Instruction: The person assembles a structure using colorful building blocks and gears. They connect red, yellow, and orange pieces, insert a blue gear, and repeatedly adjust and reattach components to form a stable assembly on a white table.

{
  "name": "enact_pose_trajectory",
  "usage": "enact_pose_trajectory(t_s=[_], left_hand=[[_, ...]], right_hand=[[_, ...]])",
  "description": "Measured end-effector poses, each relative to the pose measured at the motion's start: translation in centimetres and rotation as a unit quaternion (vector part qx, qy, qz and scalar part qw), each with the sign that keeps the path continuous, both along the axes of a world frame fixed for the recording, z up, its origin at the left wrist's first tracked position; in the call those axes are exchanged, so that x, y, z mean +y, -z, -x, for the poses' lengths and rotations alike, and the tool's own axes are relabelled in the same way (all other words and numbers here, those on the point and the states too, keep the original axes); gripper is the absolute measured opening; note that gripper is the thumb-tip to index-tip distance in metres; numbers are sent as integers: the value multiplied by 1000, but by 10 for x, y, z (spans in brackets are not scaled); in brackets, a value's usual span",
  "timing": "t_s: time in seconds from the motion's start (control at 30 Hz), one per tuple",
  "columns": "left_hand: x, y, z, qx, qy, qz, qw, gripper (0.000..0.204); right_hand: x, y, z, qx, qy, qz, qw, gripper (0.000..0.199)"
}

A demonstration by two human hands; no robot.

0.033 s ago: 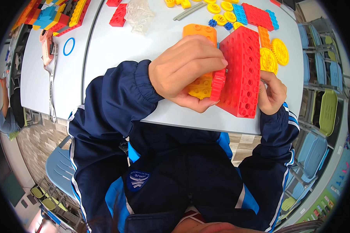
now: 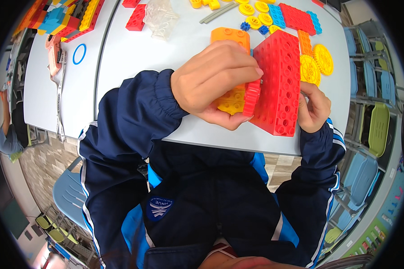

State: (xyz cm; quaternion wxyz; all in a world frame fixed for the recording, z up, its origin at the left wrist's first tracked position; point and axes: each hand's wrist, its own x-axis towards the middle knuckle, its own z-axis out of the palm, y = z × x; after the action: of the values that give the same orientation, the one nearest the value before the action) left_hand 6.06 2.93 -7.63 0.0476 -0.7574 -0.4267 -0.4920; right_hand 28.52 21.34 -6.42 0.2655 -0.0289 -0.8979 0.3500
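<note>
Above the table's front edge, a large red studded block assembly (image 2: 278,85) with a row of round holes along its side stands tilted. My left hand (image 2: 220,76) is closed on a red gear wheel (image 2: 252,98), pressing it against the assembly's left face. Orange and yellow blocks (image 2: 231,101) show under and behind this hand. On the opposite side my right hand (image 2: 315,107) is closed with curled fingers at the assembly's edge. Its fingertips are hidden behind the red part, so what they pinch there does not show.
Yellow gear wheels (image 2: 323,59), small yellow pulley wheels (image 2: 254,22), grey rods (image 2: 219,13) and red and blue blocks (image 2: 297,19) lie at the back. Farther left are a clear plastic bag (image 2: 160,20), a blue ring (image 2: 79,54), a pink device with a strap (image 2: 54,54) and a multicoloured block model (image 2: 54,20).
</note>
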Motion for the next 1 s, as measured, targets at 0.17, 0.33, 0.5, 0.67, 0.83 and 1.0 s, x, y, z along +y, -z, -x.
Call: enact_pose_trajectory(t_s=[0.17, 0.33, 0.5, 0.67, 0.83, 1.0], left_hand=[[3, 3, -5, 24, -41, -13, 999, 74], [5, -12, -8, 32, -104, 12, 994, 67], [3, -15, -6, 87, -151, 72, 982, 63], [6, -18, -6, 64, -146, 83, 984, 54], [5, -18, -3, 76, -136, 76, 985, 50], [6, -17, 1, 111, -122, 67, 984, 55]], right_hand=[[-5, -1, 3, 17, -10, -20, 1000, 12], [-3, 0, 5, -12, -1, 35, 999, 12], [6, -5, 3, -37, -15, 24, 999, 11], [5, 1, 3, -28, -13, 62, 998, 10], [2, 5, 3, -25, -4, 83, 996, 10], [0, 0, 4, -14, -7, 52, 999, 9]])
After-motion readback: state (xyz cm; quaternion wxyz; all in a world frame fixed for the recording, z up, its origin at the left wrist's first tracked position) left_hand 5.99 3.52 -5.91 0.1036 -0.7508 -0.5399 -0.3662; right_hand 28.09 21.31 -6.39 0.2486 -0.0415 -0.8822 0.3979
